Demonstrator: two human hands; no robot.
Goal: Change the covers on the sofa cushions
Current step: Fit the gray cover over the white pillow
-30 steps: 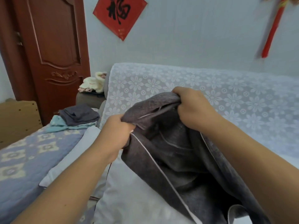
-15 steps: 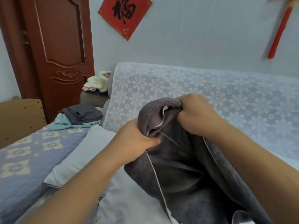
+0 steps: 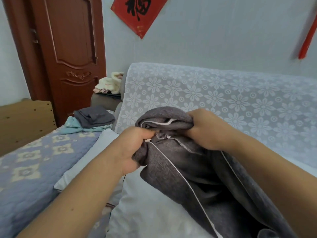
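Grey cushion cover [image 3: 197, 169] w/ white piping fills the middle of my view, bunched up over a white cushion insert [image 3: 145, 212] lying on the sofa seat. Left hand [image 3: 132, 150] is curled tight round the cover's left edge, thumb & forefinger pinching right at the zip end. Right hand [image 3: 205, 129] is fisted on the gathered top fold, fingers wrapped under the fabric. Behind, sofa back w/ white floral lace throw [image 3: 223, 100]. On the wall, a red diamond paper [image 3: 139, 12] w/ black character 福. Folded grey & teal cloths [image 3: 92, 119] sit near the sofa's left end, on a blue patterned quilt [image 3: 34, 165]. Brown door [image 3: 68, 48] at back left.
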